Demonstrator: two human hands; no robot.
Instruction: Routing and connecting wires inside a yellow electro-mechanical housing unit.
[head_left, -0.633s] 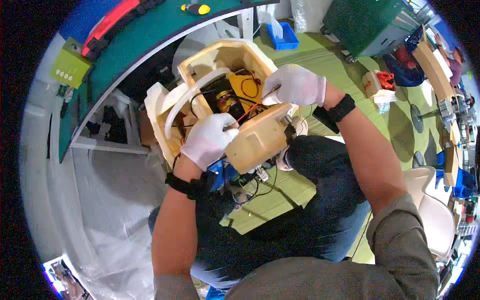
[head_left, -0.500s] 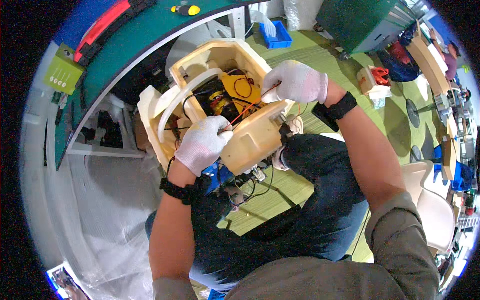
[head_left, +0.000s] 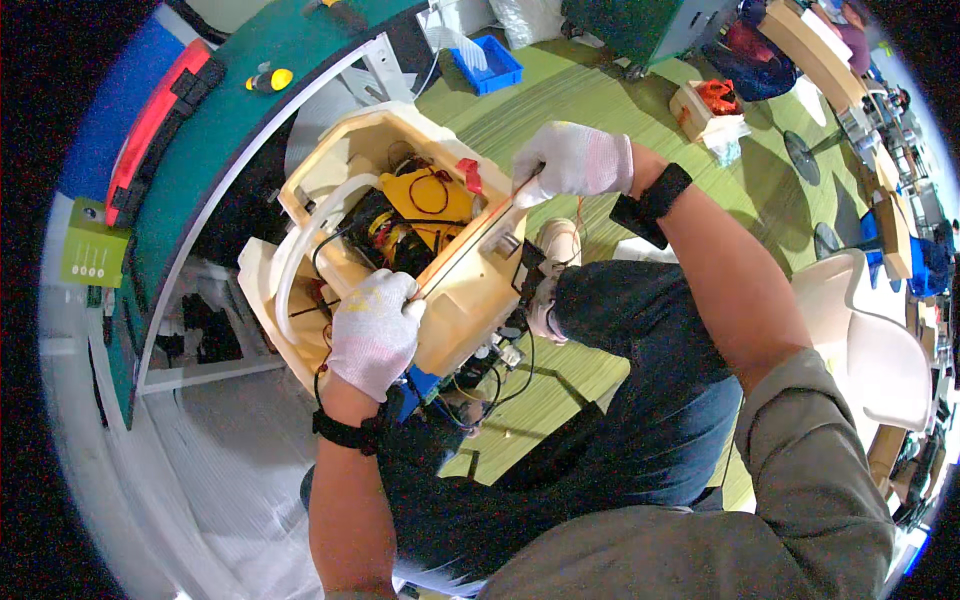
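The bulky cream plastic appliance housing (head_left: 400, 250), probably rigid and awkward, is clamped at its near rim by the gloved left hand (head_left: 372, 330), while the gloved right hand (head_left: 572, 160) pinches its far-right edge.

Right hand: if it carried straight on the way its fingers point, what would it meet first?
The right hand points left into the open cream housing. It would probably meet the red connector and yellow part first, though depth is unclear.

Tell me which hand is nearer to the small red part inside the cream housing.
Right. The right hand grips the cream housing rim just right of the small red part; the left hand holds the lower rim, well below it.
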